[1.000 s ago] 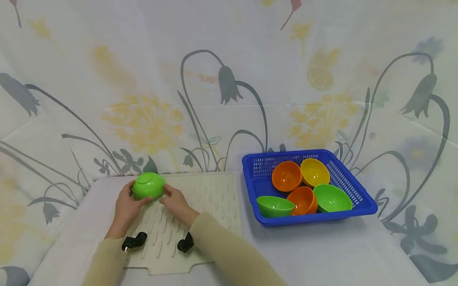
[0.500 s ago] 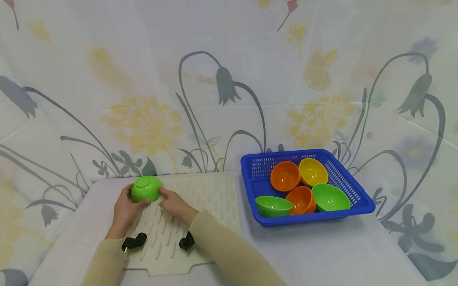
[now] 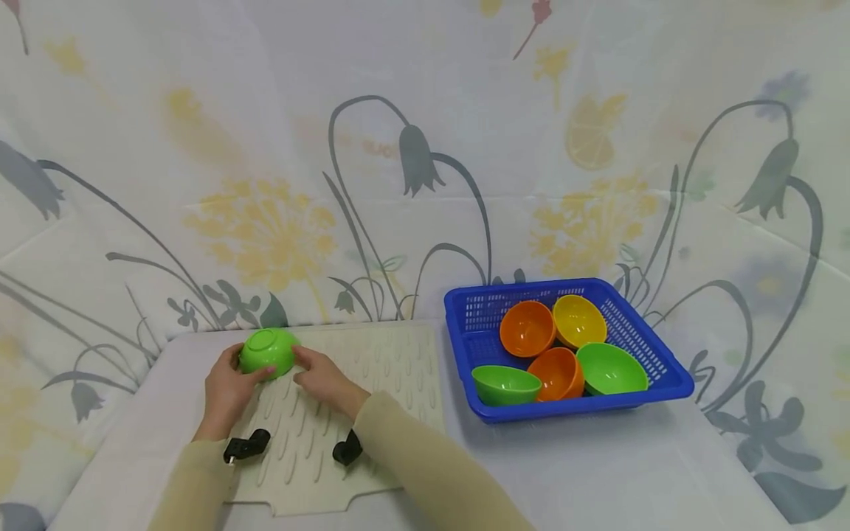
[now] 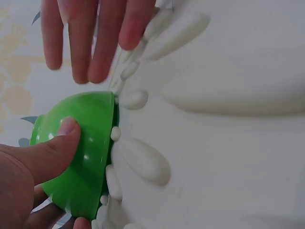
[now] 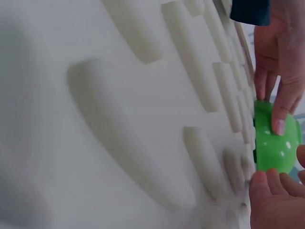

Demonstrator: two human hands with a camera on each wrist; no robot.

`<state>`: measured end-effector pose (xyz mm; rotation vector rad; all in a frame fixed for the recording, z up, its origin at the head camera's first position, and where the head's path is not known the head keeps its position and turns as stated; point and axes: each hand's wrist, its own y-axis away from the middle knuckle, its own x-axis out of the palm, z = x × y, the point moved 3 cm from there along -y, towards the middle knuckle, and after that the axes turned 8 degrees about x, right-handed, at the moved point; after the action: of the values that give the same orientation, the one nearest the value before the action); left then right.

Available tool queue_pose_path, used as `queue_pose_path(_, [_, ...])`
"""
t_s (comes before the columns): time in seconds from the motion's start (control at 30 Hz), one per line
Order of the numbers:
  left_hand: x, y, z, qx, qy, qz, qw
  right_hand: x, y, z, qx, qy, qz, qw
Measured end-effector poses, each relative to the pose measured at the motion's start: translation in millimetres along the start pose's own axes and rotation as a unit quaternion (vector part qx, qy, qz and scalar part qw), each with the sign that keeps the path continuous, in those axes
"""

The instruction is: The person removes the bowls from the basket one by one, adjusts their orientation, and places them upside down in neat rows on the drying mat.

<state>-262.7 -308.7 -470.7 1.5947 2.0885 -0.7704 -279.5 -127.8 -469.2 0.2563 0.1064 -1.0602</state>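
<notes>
A green bowl (image 3: 268,354) lies upside down at the far left of a cream ridged mat (image 3: 392,383). My left hand (image 3: 227,387) holds it from the left; in the left wrist view the thumb lies on the bowl's side (image 4: 88,152), with fingers curled round the far side. At the bowl's right is my right hand (image 3: 325,380), its fingers fairly straight. The left wrist view shows those right fingertips (image 4: 95,74) just off the rim, which sits on the ridges. In the right wrist view, the right fingers (image 5: 272,183) are close beside the bowl.
To the right stands a blue basket (image 3: 571,405) with several bowls in it, among them an orange bowl (image 3: 527,329), a yellow bowl (image 3: 579,321) and a green bowl (image 3: 611,369). A white cloth covers the table (image 3: 564,472). Behind hangs a flower-print curtain (image 3: 425,236).
The green bowl has come down slightly and tipped from a tilt to rim-down on the mat. My left hand moved with it, and the right hand stayed close beside it.
</notes>
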Motion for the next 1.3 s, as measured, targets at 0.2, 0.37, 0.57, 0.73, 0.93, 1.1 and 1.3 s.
queue_pose_path(0.2, [-7.2,5.2,4.9,-0.012,0.010,0.008,0.9998,-3.5,9,7,-0.008,-0.019,0.008,1.000])
queue_pose_path(0.37, [-7.7,7.7,6.1,-0.011,0.003,0.004,0.9999,-16.6,16,19,-0.029,-0.029,0.006,0.999])
queue_pose_path(0.57, [-5.7,6.1,7.5,-0.005,0.003,-0.003,1.0000,-42.2,29,51,-0.063,-0.033,-0.001,0.997])
queue_pose_path(0.73, [-6.5,4.5,7.2,-0.005,-0.003,-0.007,1.0000,-65.6,40,77,-0.085,-0.037,-0.009,0.996])
queue_pose_path(0.93, [-6.6,2.7,6.5,0.003,-0.011,-0.006,0.9999,-98.4,57,102,-0.107,-0.035,-0.017,0.994])
queue_pose_path(1.1, [-4.1,1.8,5.4,0.001,-0.004,-0.005,1.0000,-135.5,81,112,-0.139,0.000,-0.014,0.990])
queue_pose_path(1.3, [0.1,1.4,2.0,-0.001,0.001,0.004,1.0000,-193.5,115,97,-0.129,0.051,-0.034,0.990])
